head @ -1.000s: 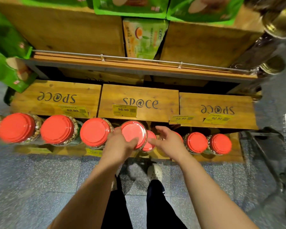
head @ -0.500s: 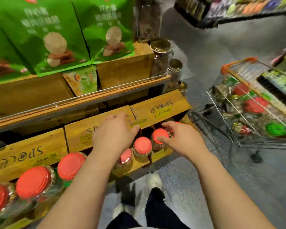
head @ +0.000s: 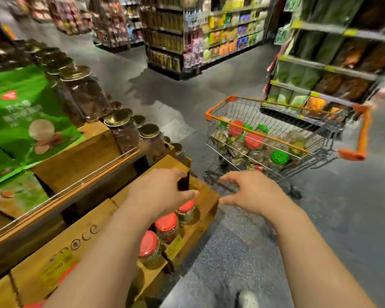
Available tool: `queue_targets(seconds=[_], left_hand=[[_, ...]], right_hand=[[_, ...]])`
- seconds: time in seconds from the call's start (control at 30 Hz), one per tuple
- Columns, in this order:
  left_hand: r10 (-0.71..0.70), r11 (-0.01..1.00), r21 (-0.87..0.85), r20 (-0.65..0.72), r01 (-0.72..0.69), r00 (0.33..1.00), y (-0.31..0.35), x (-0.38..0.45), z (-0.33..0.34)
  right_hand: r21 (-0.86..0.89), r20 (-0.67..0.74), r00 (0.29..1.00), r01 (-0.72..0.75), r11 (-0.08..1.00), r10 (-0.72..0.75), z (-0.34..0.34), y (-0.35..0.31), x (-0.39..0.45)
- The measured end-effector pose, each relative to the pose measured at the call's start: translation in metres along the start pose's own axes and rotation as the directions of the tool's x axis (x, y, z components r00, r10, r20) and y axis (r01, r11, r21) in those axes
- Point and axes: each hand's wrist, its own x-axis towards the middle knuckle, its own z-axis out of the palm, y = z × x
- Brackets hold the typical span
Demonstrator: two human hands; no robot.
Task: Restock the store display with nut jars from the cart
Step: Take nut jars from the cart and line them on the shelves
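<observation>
- both hands empty, left hand (head: 162, 192) and right hand (head: 251, 194) out front with fingers loosely spread
- red-lidded nut jars (head: 166, 227) sit in the wooden display (head: 200, 221) under the left hand
- more jars in the cart (head: 260, 141), well ahead

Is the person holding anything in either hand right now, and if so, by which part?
Nothing is held. The left hand and right hand are both empty, fingers loosely spread, above the wooden display's end, facing the orange-trimmed wire cart.
</observation>
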Motion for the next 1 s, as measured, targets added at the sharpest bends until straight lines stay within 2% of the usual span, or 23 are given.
queue_targets(seconds=[0.2,0.3,0.53,0.73,1.0], left_hand=[[0.151,0.988,0.024,0.068,-0.153,0.986,0.117,0.063,-0.011],[0.218,0.975,0.023,0.053,-0.220,0.974,0.169,0.094,-0.013],[0.272,0.962,0.017,0.021,-0.273,0.962,0.268,0.151,-0.004],[0.251,0.968,0.006,0.051,-0.252,0.967,0.284,0.186,-0.002],[0.207,0.978,-0.038,0.033,-0.206,0.978,0.259,0.246,-0.012]], right_hand=[[0.003,-0.056,0.997,-0.055,0.999,0.055,-0.060,0.115,0.009],[-0.014,-0.085,0.993,-0.085,0.996,0.084,-0.086,0.171,0.009],[-0.042,-0.151,0.973,-0.185,0.982,0.177,-0.129,0.276,0.018],[0.007,-0.086,0.981,-0.177,0.984,0.177,-0.127,0.309,0.045],[0.000,-0.015,0.991,-0.132,0.991,0.132,-0.131,0.300,0.128]])
